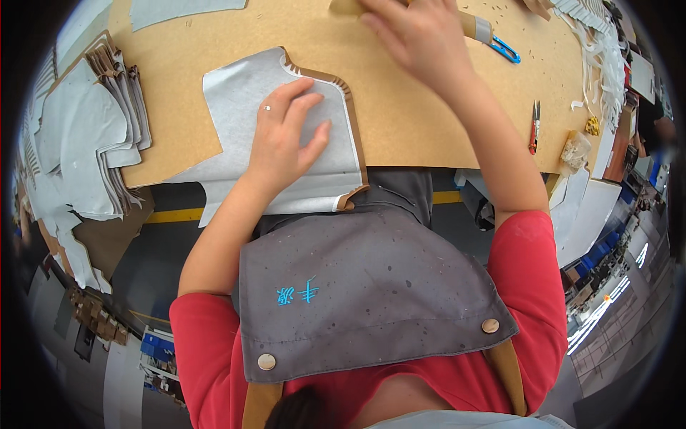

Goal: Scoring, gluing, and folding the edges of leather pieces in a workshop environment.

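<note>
The left hand [284, 141], fingers curled and apart, rests on a pale panel [239, 96], upper centre-left of the frame — likely light, bendy, easily creased, best lifted by its brown rim [355, 139]. The right hand [413, 36], top edge — grip unclear — is over the worktop [414, 136].

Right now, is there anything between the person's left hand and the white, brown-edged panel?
Nothing visible: the left hand lies directly over the white, brown-edged panel. The blue thread snips lie apart, to the right.
</note>
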### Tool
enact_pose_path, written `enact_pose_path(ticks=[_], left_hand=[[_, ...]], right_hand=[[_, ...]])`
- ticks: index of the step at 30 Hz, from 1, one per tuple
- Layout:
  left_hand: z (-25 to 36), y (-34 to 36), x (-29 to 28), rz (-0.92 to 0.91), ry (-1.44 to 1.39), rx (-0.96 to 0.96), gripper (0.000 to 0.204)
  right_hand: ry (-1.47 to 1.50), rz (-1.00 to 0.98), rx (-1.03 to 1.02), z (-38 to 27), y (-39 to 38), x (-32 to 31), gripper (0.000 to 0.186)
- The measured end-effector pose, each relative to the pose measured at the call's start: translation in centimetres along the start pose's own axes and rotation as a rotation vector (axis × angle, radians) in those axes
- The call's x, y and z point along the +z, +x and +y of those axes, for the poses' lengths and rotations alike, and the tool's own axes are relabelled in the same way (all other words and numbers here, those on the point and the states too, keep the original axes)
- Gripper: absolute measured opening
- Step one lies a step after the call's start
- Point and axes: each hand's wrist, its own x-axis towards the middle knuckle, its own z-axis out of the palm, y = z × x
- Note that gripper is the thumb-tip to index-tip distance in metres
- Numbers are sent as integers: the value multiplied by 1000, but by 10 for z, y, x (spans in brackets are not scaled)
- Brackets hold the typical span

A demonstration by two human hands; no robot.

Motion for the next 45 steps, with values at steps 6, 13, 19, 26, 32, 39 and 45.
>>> enact_pose_path(ticks=[6, 13, 19, 26, 32, 39, 45], left_hand=[[-31, 3, -32, 170, 292, -125, 39], [-38, 9, -57, 40, 451, -448, 47], [-63, -2, -46, 170, 232, -258, 29], [-13, 103, -105, 281, 396, 333, 14], [60, 153, -90, 471, 479, 629, 19], [47, 6, -2, -407, -952, -566, 36], [74, 29, 41, -178, -1773, -896, 54]], right_hand=[[-35, -31, 211, 38, 33, 6, 32], [-61, 58, 35, 46, 48, 36, 35], [455, -159, 440, -18, -28, 32, 34], [1186, -105, 634, -69, -70, 50, 34], [1676, 55, 1079, -95, -55, 33, 33], [208, 373, 562, 52, -93, -4, 26], [-298, 52, 444, 132, -96, -8, 24]])
